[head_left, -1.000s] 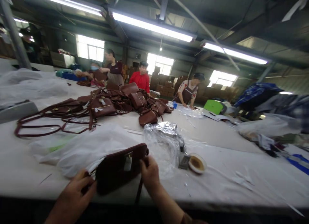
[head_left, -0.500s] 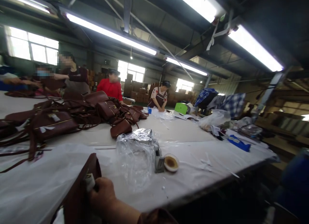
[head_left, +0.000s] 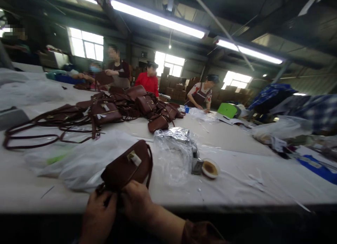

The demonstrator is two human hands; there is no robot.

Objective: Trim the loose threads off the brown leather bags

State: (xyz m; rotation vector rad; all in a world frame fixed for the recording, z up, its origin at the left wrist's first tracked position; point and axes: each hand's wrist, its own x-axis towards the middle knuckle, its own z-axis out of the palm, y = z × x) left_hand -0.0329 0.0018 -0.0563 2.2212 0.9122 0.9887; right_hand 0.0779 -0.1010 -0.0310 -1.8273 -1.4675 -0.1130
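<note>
A dark brown leather handbag (head_left: 123, 168) is held tilted at the table's near edge. Its flap carries a gold clasp partly wrapped in white. My left hand (head_left: 98, 214) grips the bag's lower left corner, fingers closed around it. Beside it, my right hand (head_left: 138, 202) is closed on the bag's lower edge, with the fingertips partly hidden. A strap hangs down along the bag's right side. Just behind lies white wrapping sheet (head_left: 81, 163) on the table.
A heap of brown handbags (head_left: 105, 110) with straps covers the table's middle left. Crumpled clear plastic (head_left: 173, 156), a grey tape dispenser (head_left: 197, 166) and a round dish (head_left: 210, 168) with brown content are right of the bag. Several people work along the far side, one in red (head_left: 147, 81).
My view has swung left. The handbag now shows its flap front and has come toward the middle. My left hand has come into view and holds it along with the right.
</note>
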